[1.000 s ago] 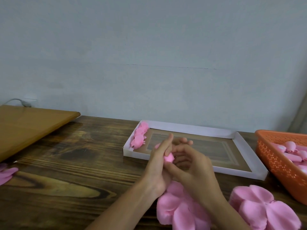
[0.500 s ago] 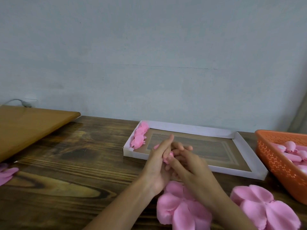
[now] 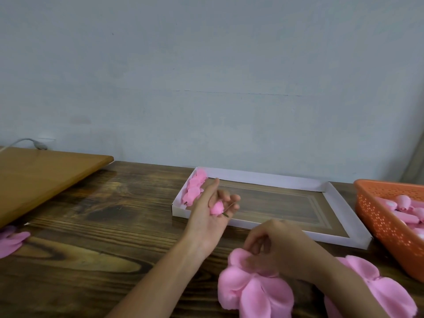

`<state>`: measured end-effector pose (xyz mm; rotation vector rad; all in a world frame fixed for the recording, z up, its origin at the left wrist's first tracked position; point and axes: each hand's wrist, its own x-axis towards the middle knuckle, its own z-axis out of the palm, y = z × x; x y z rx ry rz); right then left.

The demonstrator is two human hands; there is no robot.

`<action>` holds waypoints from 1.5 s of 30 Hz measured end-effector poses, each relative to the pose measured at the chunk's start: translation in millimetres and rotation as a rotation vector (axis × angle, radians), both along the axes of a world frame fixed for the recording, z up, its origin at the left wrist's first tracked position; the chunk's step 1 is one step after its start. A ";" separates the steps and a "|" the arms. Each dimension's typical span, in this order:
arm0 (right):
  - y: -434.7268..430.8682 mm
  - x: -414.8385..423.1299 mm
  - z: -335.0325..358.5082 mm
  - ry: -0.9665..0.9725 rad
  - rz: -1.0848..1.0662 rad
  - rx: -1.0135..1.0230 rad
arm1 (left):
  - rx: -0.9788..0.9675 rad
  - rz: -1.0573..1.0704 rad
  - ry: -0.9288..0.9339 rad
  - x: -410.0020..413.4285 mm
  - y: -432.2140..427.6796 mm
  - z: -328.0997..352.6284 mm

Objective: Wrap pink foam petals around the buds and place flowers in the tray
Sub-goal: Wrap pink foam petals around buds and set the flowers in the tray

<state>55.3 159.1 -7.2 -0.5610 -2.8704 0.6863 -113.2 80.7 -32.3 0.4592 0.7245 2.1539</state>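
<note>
While the left hand (image 3: 210, 211) hangs just above the near left corner of the white cardboard tray (image 3: 263, 178), it holds a small pink foam bud (image 3: 216, 207) against its curled lower fingers, with the index finger stretched out toward the far edge of the bench (image 3: 96, 226). A thin wire stem (image 3: 227, 214) sticks out from under the bud toward the right. The right hand (image 3: 281, 246) is lower, near the front edge of the bench and right of its middle. Its fingers are bent down onto the top of a stack of pink foam petals (image 3: 252, 292), touching the uppermost one. Blur there hides whether it has pinched a petal or only rests on it, so I cannot tell its grip.

A 2nd stack of petals (image 3: 378, 290) lies just beside the 1st, nearer the right edge. The tray sits along the far edge of the dark wooden bench, and a short row of finished pink flowers (image 3: 195, 187) lies inside it against its left wall. At the right edge stands an orange perforated basket (image 3: 387, 216) holding more pink buds (image 3: 403, 200). A light brown board (image 3: 46, 177) covers the far left corner, and a few loose pink petals (image 3: 11, 242) lie at the left edge below it.
</note>
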 end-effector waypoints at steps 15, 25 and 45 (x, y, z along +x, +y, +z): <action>1.2 1.6 4.7 0.123 0.053 -0.233 | -0.044 0.012 0.018 -11.9 5.1 -9.8; 5.2 -1.8 0.2 0.255 0.064 -0.143 | -0.059 -0.013 0.033 -11.6 5.6 -10.3; 7.7 -4.2 -6.9 0.200 0.158 -0.592 | -0.089 -0.033 0.055 -10.9 5.0 -10.7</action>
